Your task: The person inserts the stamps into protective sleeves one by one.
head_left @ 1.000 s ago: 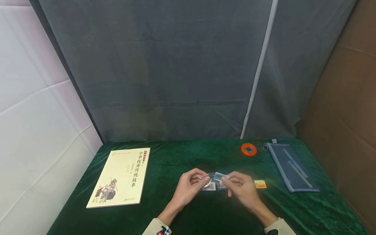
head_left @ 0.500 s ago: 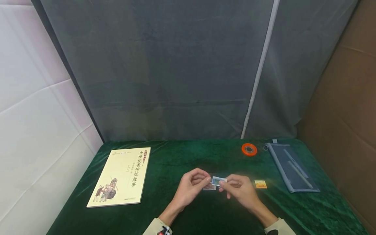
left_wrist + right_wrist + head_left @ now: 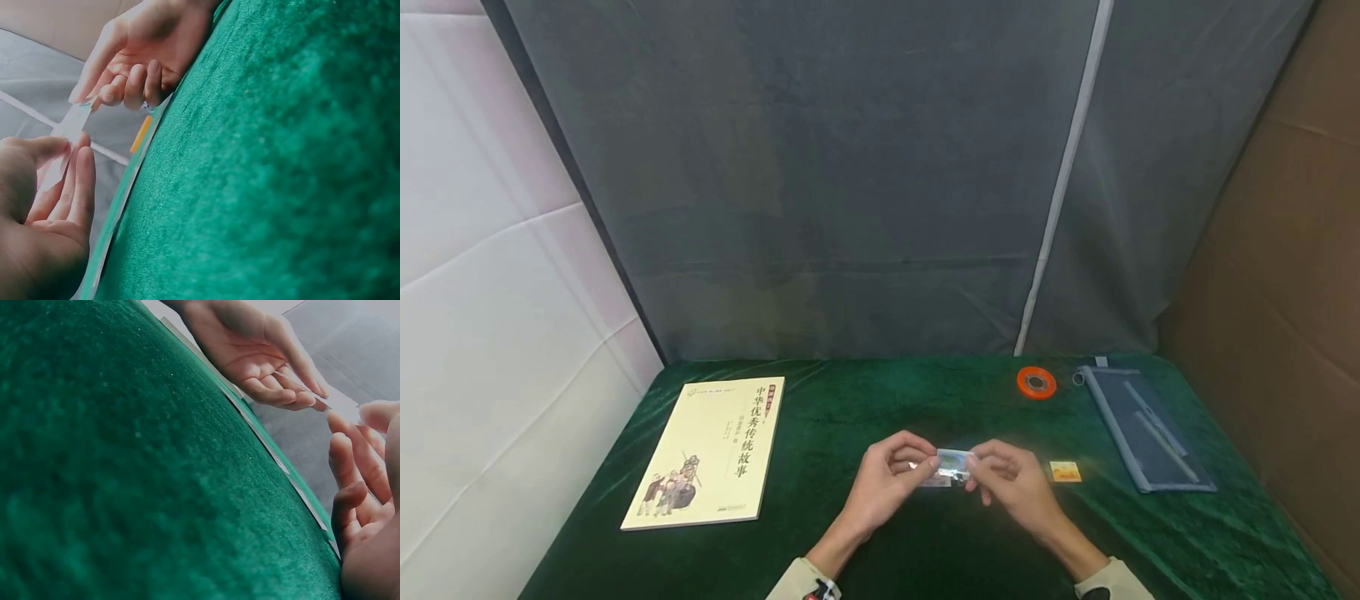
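Above the green cloth, both hands meet at a small bluish stamp [image 3: 953, 461] and a shiny clear plastic sleeve [image 3: 57, 167]. My left hand [image 3: 886, 477] pinches the sleeve between thumb and fingers. The stamp's right edge is pinched by my right hand [image 3: 1017, 482], and its left end reaches the left fingertips. Stamp and sleeve overlap; whether the stamp lies inside or on top I cannot tell. Under the hands, a reddish-grey stamp [image 3: 936, 482] lies on the cloth, partly covered. Just right of the right hand is a yellow stamp [image 3: 1065, 472].
A cream book [image 3: 707, 454] lies at the left. An orange ring-shaped roll [image 3: 1036, 382] lies at the back right. Beside it, a dark blue zip pouch [image 3: 1116, 425] contains long thin items. Grey, white and brown walls enclose the green-covered table [image 3: 850, 392].
The right hand has brought the stamp left and turned it level, against the sleeve in the left hand. Glare now shows over its lower part. The left hand has barely moved.
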Demonstrator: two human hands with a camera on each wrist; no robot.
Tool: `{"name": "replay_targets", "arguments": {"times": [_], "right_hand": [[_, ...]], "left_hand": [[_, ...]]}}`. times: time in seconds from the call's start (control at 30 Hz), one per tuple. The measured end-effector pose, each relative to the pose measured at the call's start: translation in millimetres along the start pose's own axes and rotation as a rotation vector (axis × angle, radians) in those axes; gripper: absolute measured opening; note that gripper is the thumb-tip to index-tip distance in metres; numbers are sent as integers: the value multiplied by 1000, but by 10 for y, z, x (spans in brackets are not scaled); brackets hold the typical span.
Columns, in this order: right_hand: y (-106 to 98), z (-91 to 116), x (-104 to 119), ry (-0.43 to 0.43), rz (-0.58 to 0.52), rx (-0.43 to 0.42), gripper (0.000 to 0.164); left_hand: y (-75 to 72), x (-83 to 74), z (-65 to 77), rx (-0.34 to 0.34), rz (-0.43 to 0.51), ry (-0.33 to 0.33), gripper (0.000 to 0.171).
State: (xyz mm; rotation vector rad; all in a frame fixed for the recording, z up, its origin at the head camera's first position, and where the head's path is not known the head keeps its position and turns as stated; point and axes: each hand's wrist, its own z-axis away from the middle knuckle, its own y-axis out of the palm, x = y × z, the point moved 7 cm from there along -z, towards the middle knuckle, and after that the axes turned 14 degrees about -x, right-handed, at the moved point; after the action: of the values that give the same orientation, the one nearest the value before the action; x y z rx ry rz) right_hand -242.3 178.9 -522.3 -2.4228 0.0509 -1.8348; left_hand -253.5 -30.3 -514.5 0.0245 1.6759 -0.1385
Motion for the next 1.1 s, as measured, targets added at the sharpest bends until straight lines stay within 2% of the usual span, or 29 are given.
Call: {"name": "replay_targets", "arguments": {"times": [0.3,0.6,0.77,1.1], "right_hand": [[-18,23,72,-21,34,-56,5],[-21,41,61,-3,113,-65,6],[-10,50,74,-15,120,-63,4],[3,59,61,-16,121,-48,4]], "left_hand": [[23,-33,14,22,-2,-1,22],[23,-26,20,18,-23,-5,21],[7,-51,23,0,-28,10,22],[31,-58,35,6,-39,11,19]]}}
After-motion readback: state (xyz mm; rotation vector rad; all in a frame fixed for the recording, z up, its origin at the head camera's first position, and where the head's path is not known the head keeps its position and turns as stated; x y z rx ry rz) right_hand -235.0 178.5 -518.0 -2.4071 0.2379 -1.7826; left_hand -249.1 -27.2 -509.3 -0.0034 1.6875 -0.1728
